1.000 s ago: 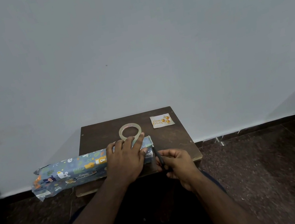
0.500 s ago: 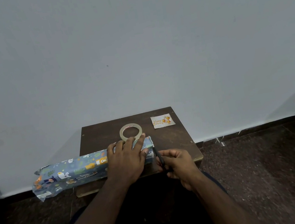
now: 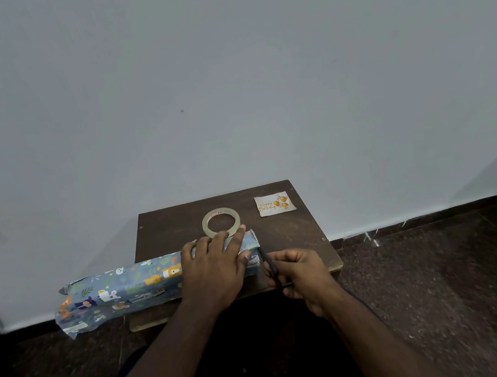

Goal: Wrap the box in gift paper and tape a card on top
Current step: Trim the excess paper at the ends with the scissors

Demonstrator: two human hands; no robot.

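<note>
- Blue printed gift paper (image 3: 116,291) is a long, flattened wrap lying across the front of the small brown table (image 3: 285,235). Its left end overhangs the table's left edge unsupported; its right end sits mid-table.
- Whether the box is inside the paper, I cannot tell. No bare box shows.
- Handling, judged: thin, light and floppy paper that creases and tears easily, and the glossy print is probably slick. The overhanging end will sag or pull sideways if let go. Best held flat from above near the working end, not pinched at the loose left flap.
- Left hand (image 3: 218,267) lies palm down on the right part of the paper, fingers straight and spread, pressing it to the table. No curl round anything.
- Tape roll (image 3: 221,222) lies flat just beyond the left fingertips, toward the table's back edge, unused for now.
- Right hand (image 3: 301,268) is at the table's front edge, just right of the paper's end, fingers curled round a thin dark tool (image 3: 269,264) that looks like scissors or a pen. The tip points at the paper's right end; contact is unclear.
- Card (image 3: 275,204) sits at the back right corner, well apart from both hands and not yet taped.
- Step, judged: trimming or marking the right end. Risk is the paper shifting under the palm.
</note>
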